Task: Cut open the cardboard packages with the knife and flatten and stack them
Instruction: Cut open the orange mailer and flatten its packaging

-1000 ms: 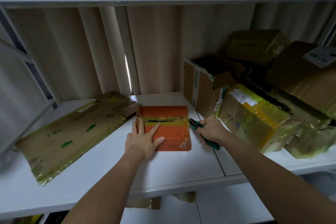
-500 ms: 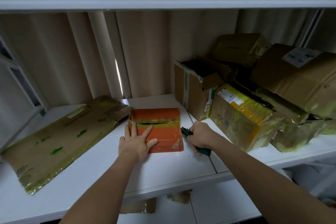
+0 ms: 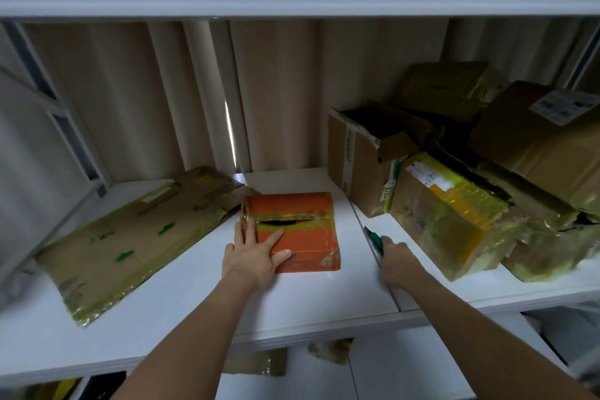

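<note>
White shelf (image 3: pixel 181 312) in a shelving unit, beige pleated curtain (image 3: pixel 136 97) behind it, another shelf board overhead. A seam in the shelf surface runs front to back just right of centre.

Right side: pile of unopened cardboard packages (image 3: pixel 506 178), brown, several wrapped in yellowish tape. The top one carries a white label. An open-topped brown box (image 3: pixel 360 169) stands at the left edge of the pile; a tape-wrapped box (image 3: pixel 451 217) with a yellow band sits just in front of it to the right.

Left side: flattened cardboard (image 3: pixel 130 240) lying flat on the shelf, long axis diagonal, yellow-green tape along its edges, small green marks on its face. Its far right corner sits close to the orange package; contact not clear.

Centre: orange package (image 3: pixel 302 230), flat on the shelf, between the flattened sheet and the pile. Clear yellowish tape band across its upper part, with a dark slit open along part of that band.

Left hand (image 3: pixel 256 256): fingers straight, palm down, pressing on the near-left part of the orange package, fingertips reaching up to the slit, thumb spread to the right.

Right hand (image 3: pixel 396 265): curled around the knife (image 3: pixel 373 240), green handle, tip pointing away and slightly left. It's right of the orange package, apart from it, just beside the tape-wrapped box, roughly over the shelf seam.

Below the shelf: scraps of taped cardboard on a lower level, blurred.
</note>
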